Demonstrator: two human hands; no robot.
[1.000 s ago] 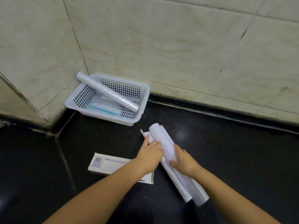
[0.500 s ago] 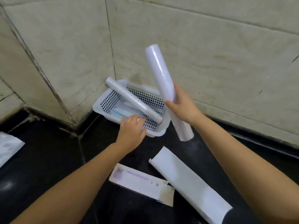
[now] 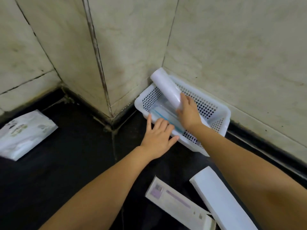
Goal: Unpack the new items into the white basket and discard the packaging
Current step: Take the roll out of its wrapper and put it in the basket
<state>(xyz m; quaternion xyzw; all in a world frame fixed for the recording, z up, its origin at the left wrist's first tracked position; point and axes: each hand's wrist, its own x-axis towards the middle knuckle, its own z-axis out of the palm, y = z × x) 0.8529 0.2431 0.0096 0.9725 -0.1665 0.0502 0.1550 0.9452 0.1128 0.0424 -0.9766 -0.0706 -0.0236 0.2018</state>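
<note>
White roll (image 3: 166,87): clamped in right hand (image 3: 187,112), upper centre-right of frame, slanted over white basket (image 3: 222,112) in wall corner. Left hand (image 3: 157,136): fingers spread, bracing near rim. Advised: lowered flat beside contents, basket steadied. Empty boxes (image 3: 221,201): lower right, undiscarded.

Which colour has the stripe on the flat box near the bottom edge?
Pale purple, on the white flat box, seen in the head view.

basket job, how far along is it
Done: a clear pouch lies in the basket, and two empty boxes sit on the floor. In hand: the right hand is laying a roll in; the left hand steadies the rim. Left: discard the boxes; the pack lies untouched.
</note>
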